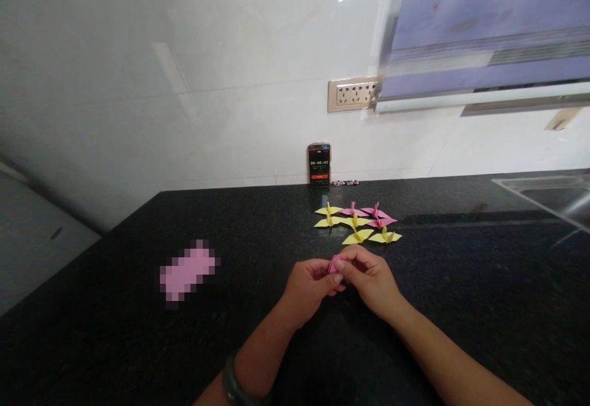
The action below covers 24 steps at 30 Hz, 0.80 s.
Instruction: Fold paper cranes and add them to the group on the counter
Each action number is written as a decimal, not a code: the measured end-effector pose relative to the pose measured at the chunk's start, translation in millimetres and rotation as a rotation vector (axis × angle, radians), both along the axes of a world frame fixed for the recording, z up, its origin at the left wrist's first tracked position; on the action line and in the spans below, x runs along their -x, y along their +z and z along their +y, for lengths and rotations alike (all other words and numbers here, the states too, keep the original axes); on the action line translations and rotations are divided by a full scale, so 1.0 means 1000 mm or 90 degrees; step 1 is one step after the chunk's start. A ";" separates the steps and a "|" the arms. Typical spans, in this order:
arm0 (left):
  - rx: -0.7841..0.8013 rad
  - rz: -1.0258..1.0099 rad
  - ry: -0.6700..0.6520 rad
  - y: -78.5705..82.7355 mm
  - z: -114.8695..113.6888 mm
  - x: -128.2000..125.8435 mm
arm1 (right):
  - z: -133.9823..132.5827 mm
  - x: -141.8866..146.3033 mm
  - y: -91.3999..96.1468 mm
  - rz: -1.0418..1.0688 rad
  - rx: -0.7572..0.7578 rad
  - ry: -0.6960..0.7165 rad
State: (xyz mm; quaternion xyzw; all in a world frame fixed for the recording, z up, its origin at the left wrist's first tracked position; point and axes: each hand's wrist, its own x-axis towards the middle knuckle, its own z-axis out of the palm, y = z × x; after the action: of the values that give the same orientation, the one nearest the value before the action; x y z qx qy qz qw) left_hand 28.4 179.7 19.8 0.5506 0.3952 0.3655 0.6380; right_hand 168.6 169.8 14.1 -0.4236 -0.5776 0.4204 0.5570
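Note:
A small piece of folded pink paper [334, 263] is pinched between my two hands, low in the middle of the view. My left hand [310, 286] grips it from the left with thumb and fingers closed. From the right, my right hand [371, 277] closes its thumb and fingertips on the same paper. Much of the paper is hidden behind the fingers. Just beyond my hands stand several origami cranes in rows, among them a yellow crane [357, 236] and a pink crane [353, 210].
A phone [319, 166] showing a timer leans against the tiled wall, with a beaded strap [345, 183] beside it. At left on the black countertop [115, 283] lies a blurred-out pink patch [188, 274]. A metal sink [553, 194] is at far right; a wall socket [354, 93] sits above.

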 end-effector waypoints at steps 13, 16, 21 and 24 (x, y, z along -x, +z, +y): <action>-0.081 0.059 -0.033 -0.001 -0.004 0.000 | -0.004 -0.003 0.007 -0.019 0.013 0.107; -0.073 0.052 -0.036 -0.001 -0.005 0.000 | -0.004 -0.006 0.011 -0.065 -0.004 0.107; -0.040 0.023 -0.057 -0.001 -0.005 0.000 | -0.003 -0.006 0.009 -0.106 -0.002 0.088; -0.030 0.028 -0.059 -0.002 -0.003 0.001 | -0.003 -0.005 0.006 -0.091 0.007 0.069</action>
State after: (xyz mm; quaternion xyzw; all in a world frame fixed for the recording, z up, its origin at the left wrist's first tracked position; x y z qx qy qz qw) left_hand 27.7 176.2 18.3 0.5911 0.3743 0.3330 0.6322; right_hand 173.2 166.9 20.3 -0.4237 -0.6356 0.4221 0.4882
